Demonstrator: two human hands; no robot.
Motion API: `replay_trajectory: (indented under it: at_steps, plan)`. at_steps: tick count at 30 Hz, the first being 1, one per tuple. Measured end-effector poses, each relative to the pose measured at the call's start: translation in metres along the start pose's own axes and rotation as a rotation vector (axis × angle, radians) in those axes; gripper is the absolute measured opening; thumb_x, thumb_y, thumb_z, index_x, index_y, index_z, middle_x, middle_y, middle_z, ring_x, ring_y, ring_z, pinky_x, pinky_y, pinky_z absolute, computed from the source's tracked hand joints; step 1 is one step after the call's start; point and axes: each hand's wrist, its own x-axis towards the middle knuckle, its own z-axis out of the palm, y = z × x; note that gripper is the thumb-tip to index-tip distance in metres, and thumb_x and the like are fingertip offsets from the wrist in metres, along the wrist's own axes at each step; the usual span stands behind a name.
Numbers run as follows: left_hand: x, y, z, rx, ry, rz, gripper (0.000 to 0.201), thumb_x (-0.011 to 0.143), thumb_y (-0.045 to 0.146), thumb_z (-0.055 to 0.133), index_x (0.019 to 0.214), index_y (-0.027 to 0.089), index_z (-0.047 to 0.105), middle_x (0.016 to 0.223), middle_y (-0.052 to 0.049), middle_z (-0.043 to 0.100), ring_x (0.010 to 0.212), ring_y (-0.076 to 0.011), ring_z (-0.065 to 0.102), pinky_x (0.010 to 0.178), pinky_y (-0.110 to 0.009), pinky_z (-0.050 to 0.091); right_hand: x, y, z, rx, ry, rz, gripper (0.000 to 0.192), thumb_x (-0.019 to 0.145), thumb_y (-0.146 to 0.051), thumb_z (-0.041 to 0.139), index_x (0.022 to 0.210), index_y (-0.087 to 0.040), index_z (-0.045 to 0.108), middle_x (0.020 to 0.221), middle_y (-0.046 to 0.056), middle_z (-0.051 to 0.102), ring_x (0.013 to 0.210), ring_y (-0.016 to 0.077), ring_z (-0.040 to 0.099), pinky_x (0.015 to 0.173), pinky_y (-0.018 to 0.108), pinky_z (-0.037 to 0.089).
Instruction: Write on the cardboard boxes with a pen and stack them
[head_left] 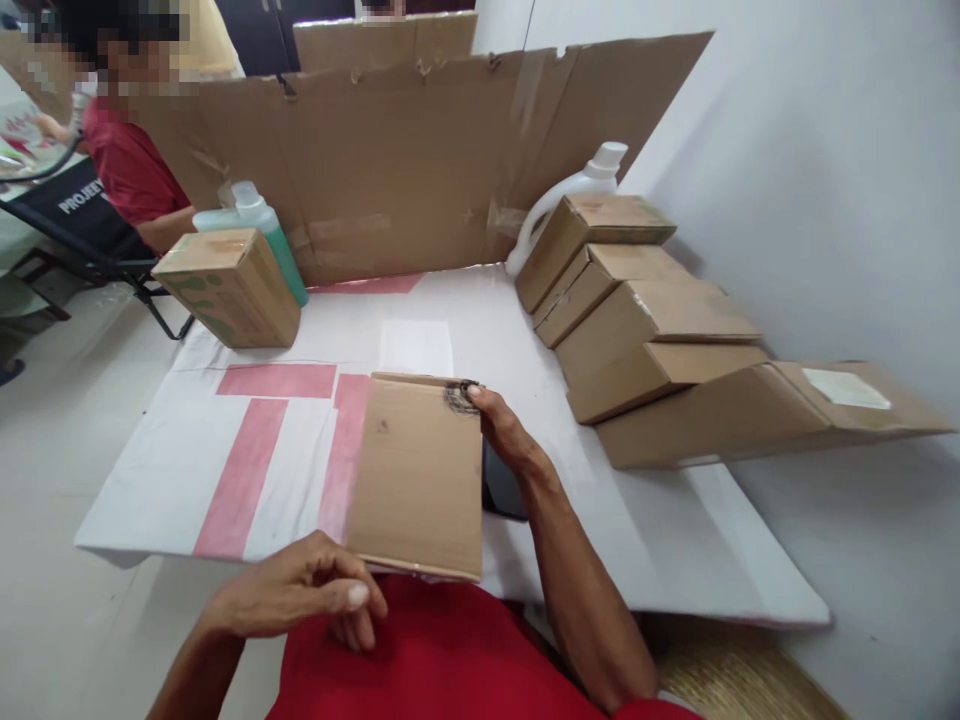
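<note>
A flat brown cardboard box (420,470) lies near the front edge of the table, close to my body. On its far right corner is a black scribble-like mark (459,397). My right hand (504,425) grips that corner, thumb on top and the other fingers hidden behind the side. Below the box's near left corner, my left hand (319,595) hovers with fingers loosely bent and apart, holding nothing. Partly hidden under my right wrist is a dark flat object (504,485) on the table.
Several cardboard boxes (660,310) lean in a row by the right wall, beside a white jug (570,190). Another box (232,290) and a green liquid bottle (274,240) stand back left. A cardboard panel (405,170) closes the far side. A person in red (131,160) sits beyond.
</note>
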Motion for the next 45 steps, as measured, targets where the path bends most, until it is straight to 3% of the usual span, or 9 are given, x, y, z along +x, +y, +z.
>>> replay_trajectory:
  at_steps: [8, 10, 12, 15, 18, 23, 39, 43, 45]
  plan:
    - [-0.008, 0.045, -0.016, 0.001, -0.164, 0.054, 0.063, 0.087, 0.072, 0.066, 0.115, 0.018, 0.081, 0.093, -0.017, 0.082, 0.064, -0.0274, 0.078, 0.057, -0.034, 0.06, 0.001, 0.005, -0.01, 0.212, -0.023, 0.0, 0.061, 0.088, -0.07, 0.055, 0.111, -0.018, 0.077, 0.099, 0.01, 0.08, 0.107, 0.0363, 0.072, 0.091, 0.047, 0.058]
    - [-0.004, 0.049, -0.013, 0.053, -0.101, 0.134, 0.056, 0.089, 0.067, 0.067, 0.119, 0.02, 0.079, 0.095, -0.014, 0.082, 0.067, -0.0263, 0.078, 0.061, -0.036, 0.061, 0.0, 0.007, -0.016, 0.13, -0.047, -0.02, 0.059, 0.088, -0.068, 0.058, 0.113, -0.018, 0.076, 0.103, 0.009, 0.079, 0.11, 0.0354, 0.07, 0.096, 0.047, 0.055]
    - [0.007, 0.056, -0.009, 0.178, 0.193, 0.301, 0.044, 0.092, 0.058, 0.069, 0.114, 0.022, 0.079, 0.089, -0.01, 0.08, 0.068, -0.0223, 0.075, 0.063, -0.033, 0.06, -0.002, 0.01, -0.015, -0.002, -0.061, -0.063, 0.056, 0.088, -0.066, 0.061, 0.115, -0.019, 0.076, 0.109, 0.007, 0.078, 0.113, 0.0338, 0.068, 0.103, 0.046, 0.05]
    - [0.038, 0.068, -0.008, 0.484, 0.814, 0.59, 0.028, 0.094, 0.048, 0.069, 0.102, 0.023, 0.079, 0.078, -0.003, 0.072, 0.068, -0.0177, 0.065, 0.063, -0.03, 0.055, -0.006, 0.016, -0.002, -0.122, -0.073, -0.109, 0.054, 0.089, -0.066, 0.062, 0.115, -0.02, 0.076, 0.116, 0.007, 0.076, 0.116, 0.0322, 0.066, 0.109, 0.045, 0.045]
    - [0.08, 0.071, -0.015, 0.816, 1.052, 0.739, 0.027, 0.091, 0.043, 0.072, 0.109, 0.024, 0.077, 0.09, -0.005, 0.071, 0.086, -0.0213, 0.065, 0.08, -0.035, 0.055, -0.013, 0.021, 0.016, -0.135, -0.103, -0.119, 0.057, 0.091, -0.069, 0.06, 0.119, -0.021, 0.075, 0.119, 0.007, 0.073, 0.118, 0.031, 0.064, 0.108, 0.044, 0.045]
    - [0.123, 0.054, -0.021, 1.044, 1.007, 0.608, 0.022, 0.091, 0.044, 0.072, 0.098, 0.024, 0.079, 0.095, -0.007, 0.074, 0.092, -0.026, 0.067, 0.088, -0.041, 0.049, -0.032, 0.036, 0.028, -0.141, -0.061, -0.11, 0.054, 0.095, -0.067, 0.057, 0.126, -0.026, 0.072, 0.129, 0.007, 0.066, 0.124, 0.0284, 0.06, 0.11, 0.041, 0.044]
    - [0.138, 0.035, -0.021, 0.986, 1.091, 0.28, 0.026, 0.089, 0.048, 0.071, 0.084, 0.025, 0.081, 0.08, -0.005, 0.071, 0.082, -0.0262, 0.066, 0.078, -0.039, 0.044, -0.027, 0.057, 0.042, -0.183, -0.083, -0.061, 0.039, 0.103, -0.049, 0.044, 0.115, -0.026, 0.073, 0.12, 0.006, 0.07, 0.122, 0.025, 0.06, 0.114, 0.041, 0.041]
    - [0.141, 0.035, -0.027, 0.983, 1.097, 0.216, 0.027, 0.088, 0.049, 0.07, 0.083, 0.025, 0.08, 0.083, -0.006, 0.072, 0.087, -0.0275, 0.067, 0.082, -0.041, 0.044, -0.029, 0.05, 0.032, -0.464, 0.122, -0.088, 0.043, 0.104, -0.054, 0.045, 0.12, -0.022, 0.069, 0.126, 0.012, 0.068, 0.12, 0.0267, 0.061, 0.112, 0.042, 0.042]
    - [0.143, 0.036, -0.028, 0.987, 1.104, 0.192, 0.026, 0.088, 0.048, 0.069, 0.082, 0.024, 0.079, 0.084, -0.005, 0.073, 0.089, -0.0272, 0.068, 0.083, -0.041, 0.045, -0.026, 0.044, 0.023, -0.666, 0.248, 0.026, 0.043, 0.105, -0.053, 0.045, 0.12, -0.018, 0.067, 0.116, 0.014, 0.072, 0.107, 0.0276, 0.066, 0.101, 0.041, 0.047]
